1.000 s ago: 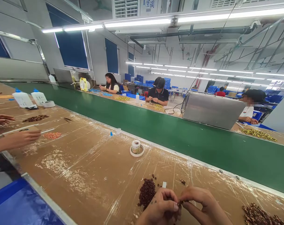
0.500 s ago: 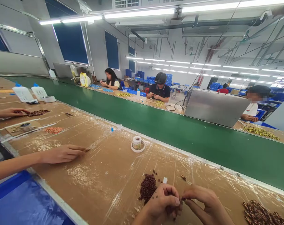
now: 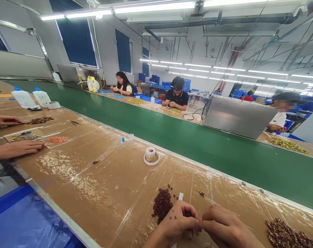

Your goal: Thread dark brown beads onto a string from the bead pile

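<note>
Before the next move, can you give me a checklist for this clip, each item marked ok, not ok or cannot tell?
1. Left hand and right hand both in view: ok, fingertips close together.
2. Item between the fingers identifiable: cannot tell, too small and hidden.
3. Dark red pile near the left hand: ok, just beyond it.
4. Shiny brown pile fully in view: not ok, cut off by the picture's edge.
5. White tub upright: ok, standing within a white ring.
6. Co-worker's nearer hand apart from these hands: ok, far left.
</note>
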Tool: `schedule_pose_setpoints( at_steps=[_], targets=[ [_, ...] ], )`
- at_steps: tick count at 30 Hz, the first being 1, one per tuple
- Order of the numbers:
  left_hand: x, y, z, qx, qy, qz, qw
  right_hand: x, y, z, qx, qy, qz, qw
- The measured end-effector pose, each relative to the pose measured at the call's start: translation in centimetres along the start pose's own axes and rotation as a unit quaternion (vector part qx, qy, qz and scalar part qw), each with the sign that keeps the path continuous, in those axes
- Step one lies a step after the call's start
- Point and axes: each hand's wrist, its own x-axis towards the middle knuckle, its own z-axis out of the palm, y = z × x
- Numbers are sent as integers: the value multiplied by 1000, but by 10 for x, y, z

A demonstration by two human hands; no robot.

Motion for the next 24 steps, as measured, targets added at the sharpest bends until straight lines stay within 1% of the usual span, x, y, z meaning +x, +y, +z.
schedule_pose_setpoints(
  at_steps=[3,6,8,9,12,15,20,24],
  targets=[
    [-2,5,0,12,-23,-15,1000,2,-5,-4,-1,-20,-17,1000],
    [-3,7,0,5,-34,-19,999,4,-9,-9,12,-54,3,998],
    [-3,6,-1,-3,-40,-22,999,4,-9,-10,40,-60,18,997],
    [-3,6,-1,-8,-42,-24,999,3,-7,-10,57,-49,26,997],
    [-4,4,-2,-29,-43,-28,998,-2,-2,-5,111,17,47,993],
    [-4,6,-2,-47,-44,-24,998,-9,4,2,142,75,63,985],
    [-7,10,0,-72,-47,-18,996,-15,7,18,161,129,90,974],
    [-7,11,1,-75,-54,-23,995,-12,5,23,170,147,99,969]
  ],
)
